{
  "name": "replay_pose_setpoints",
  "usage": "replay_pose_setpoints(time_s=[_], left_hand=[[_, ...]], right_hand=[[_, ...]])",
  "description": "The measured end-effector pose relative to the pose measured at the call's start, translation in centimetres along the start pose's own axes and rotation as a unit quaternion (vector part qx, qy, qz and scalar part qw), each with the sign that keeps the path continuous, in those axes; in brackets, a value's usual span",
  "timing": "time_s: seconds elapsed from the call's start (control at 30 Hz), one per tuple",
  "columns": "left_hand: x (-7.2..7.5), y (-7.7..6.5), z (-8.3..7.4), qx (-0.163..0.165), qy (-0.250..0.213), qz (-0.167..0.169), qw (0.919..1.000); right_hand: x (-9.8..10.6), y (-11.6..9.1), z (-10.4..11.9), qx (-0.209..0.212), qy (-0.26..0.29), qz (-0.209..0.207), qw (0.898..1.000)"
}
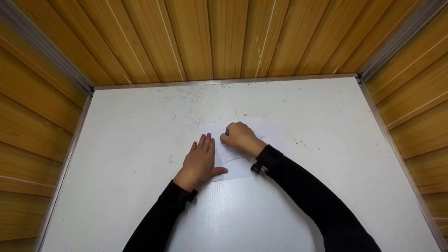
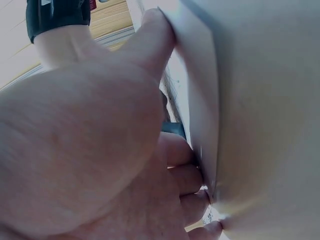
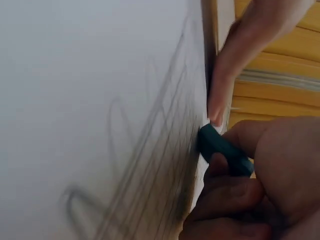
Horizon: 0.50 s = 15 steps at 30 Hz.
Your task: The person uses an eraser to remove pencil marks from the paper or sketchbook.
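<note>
A white sheet of paper [image 1: 236,172] lies on the white table, covered partly with grey pencil scribbles [image 3: 159,112]. My left hand [image 1: 200,159] rests on the sheet's left edge, fingers stretched out and thumb spread to the side. In the left wrist view the edge of the paper stands slightly off the table beside the palm. Over the scribbled upper middle of the sheet, my right hand [image 1: 241,137] pinches a small dark teal eraser [image 3: 220,147] between thumb and curled fingers. One end of the eraser is right at the paper; the hand hides part of it.
Dark crumbs [image 1: 189,96] are scattered over the table [image 1: 133,122], most thickly behind the sheet and also to its right. Wood-patterned panels [image 1: 224,38] with metal edging close off the back and both sides.
</note>
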<state>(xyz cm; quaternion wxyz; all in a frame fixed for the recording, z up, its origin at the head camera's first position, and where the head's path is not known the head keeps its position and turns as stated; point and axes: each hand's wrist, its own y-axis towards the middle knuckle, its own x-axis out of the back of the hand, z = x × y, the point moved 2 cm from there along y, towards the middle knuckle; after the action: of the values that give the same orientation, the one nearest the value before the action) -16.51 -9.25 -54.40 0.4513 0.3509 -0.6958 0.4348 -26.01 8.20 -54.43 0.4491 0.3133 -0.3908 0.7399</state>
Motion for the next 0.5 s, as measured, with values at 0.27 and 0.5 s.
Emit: replay_pose_setpoints(time_s=[0.27, 0.5], left_hand=[[0.3, 0.1, -0.1, 0.005, 0.009, 0.010, 0.9999], [0.2, 0.0, -0.2, 0.007, -0.001, 0.010, 0.9999]], right_hand=[[5.7, -2.3, -8.7, -0.089, 0.006, -0.012, 0.996], [7.7, -3.6, -11.7, -0.110, -0.008, -0.013, 0.994]])
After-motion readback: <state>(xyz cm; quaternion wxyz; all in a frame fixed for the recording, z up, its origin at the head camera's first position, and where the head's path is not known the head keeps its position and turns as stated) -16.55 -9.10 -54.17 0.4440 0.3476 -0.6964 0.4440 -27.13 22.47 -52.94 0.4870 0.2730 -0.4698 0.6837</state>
